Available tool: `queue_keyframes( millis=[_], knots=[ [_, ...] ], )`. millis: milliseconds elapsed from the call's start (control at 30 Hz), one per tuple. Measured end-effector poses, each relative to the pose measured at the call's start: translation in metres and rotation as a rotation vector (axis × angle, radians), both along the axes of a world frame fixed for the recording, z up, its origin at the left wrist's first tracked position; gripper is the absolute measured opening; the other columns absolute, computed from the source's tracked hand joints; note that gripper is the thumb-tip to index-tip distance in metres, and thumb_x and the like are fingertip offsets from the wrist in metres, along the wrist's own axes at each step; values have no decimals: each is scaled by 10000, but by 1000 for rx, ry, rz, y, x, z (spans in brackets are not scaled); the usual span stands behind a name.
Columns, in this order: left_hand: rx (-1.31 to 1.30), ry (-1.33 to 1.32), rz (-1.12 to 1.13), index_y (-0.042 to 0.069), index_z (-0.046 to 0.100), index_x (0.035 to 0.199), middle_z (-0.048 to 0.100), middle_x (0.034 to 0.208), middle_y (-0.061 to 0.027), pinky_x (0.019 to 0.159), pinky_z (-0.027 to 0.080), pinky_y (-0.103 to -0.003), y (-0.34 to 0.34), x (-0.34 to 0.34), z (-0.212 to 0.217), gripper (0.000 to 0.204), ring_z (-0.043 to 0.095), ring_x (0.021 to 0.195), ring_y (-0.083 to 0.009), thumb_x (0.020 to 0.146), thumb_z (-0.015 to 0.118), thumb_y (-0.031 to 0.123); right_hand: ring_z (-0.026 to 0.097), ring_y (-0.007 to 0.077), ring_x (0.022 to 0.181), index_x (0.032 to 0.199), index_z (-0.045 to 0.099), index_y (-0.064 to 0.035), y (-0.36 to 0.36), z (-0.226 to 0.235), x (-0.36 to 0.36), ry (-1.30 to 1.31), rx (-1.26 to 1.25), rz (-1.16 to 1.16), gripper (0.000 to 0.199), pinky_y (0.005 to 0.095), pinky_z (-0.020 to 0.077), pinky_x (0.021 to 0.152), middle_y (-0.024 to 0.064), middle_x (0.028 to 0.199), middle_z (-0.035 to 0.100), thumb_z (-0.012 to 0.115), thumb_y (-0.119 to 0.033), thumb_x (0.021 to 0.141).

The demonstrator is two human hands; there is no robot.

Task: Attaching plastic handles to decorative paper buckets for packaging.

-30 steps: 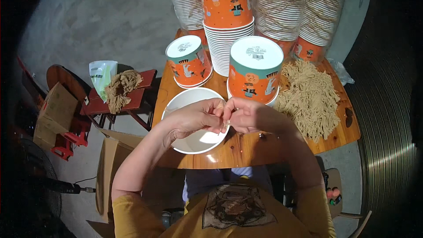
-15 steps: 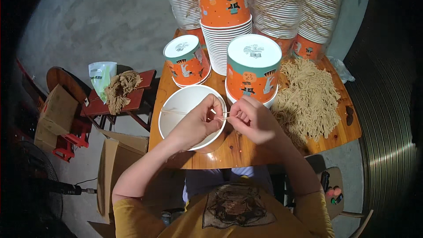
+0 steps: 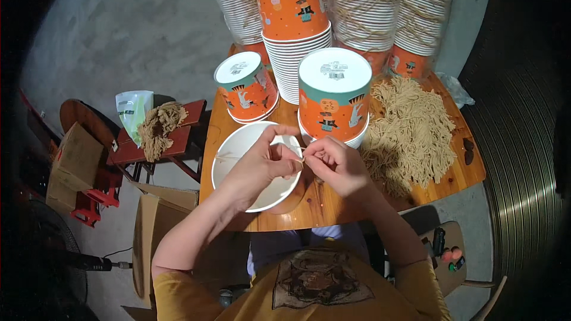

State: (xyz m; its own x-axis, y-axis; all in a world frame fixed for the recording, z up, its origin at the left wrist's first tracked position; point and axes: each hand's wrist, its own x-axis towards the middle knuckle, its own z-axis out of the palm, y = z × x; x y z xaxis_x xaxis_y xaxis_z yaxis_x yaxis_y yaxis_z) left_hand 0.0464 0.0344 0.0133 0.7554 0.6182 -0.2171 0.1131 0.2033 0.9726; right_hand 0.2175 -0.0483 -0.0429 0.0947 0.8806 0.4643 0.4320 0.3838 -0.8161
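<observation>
My left hand (image 3: 257, 169) arches over the right part of the white tub (image 3: 232, 142), forefinger raised above the thumb; I can't tell whether it grips. My right hand (image 3: 336, 166), just at the tub's right rim, pinches what looks like a thin tan cord (image 3: 229, 157). Its visible length runs left to right across the tub's mouth, leftward from my fingers, left hand nearer.
</observation>
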Motion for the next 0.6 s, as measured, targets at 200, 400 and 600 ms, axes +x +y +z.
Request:
queue_keyframes(
  millis=[200,400,600],
  knots=[
    [609,80,-13,37,435,1203,547,854,-51,718,458,-265,-3,1,-3,443,569,789,-137,787,540,-77,548,94,598,957,532,-18,-2,-2,-3,378,-236,146,110,247,437,533,39,750,561,570,-102,897],
    [815,99,-42,37,456,1171,520,856,-55,753,438,-275,-13,1,4,386,530,793,-133,808,546,-57,596,122,617,973,520,-33,-12,7,-9,461,-288,108,92,248,453,507,47,753,567,521,-114,930],
    [-74,121,-72,47,455,1192,551,906,-34,768,440,-221,-5,4,14,441,542,827,-100,787,600,-53,599,288,679,937,531,-39,-2,-8,3,-441,344,-246,108,336,470,568,108,806,570,595,-75,858]
  ],
)
